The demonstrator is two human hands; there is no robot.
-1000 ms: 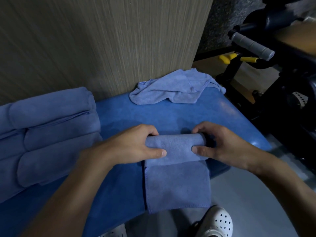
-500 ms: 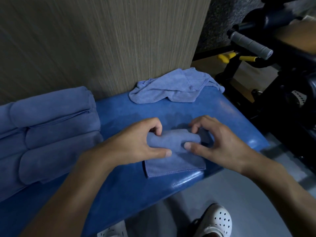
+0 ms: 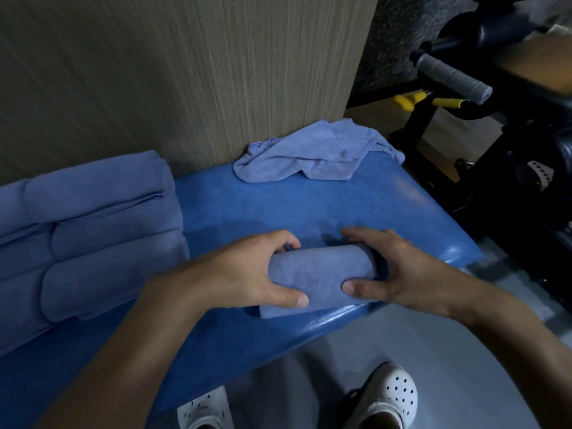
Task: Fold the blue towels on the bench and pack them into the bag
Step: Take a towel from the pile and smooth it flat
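Your left hand (image 3: 235, 270) and right hand (image 3: 399, 274) curl their fingers (image 3: 278, 240) round a rolled towel (image 3: 322, 274) at the table's (image 3: 278, 212) near edge. Finished rolls (image 3: 93, 227) lie at your left, one crumpled towel (image 3: 315, 156) remains by the wall, and no bag is in view, so packing seems not yet begun

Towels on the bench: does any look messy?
Yes. The crumpled towel at the far end of the bench lies bunched up, one corner past the edge, unlike the rolled towels stacked on the left.
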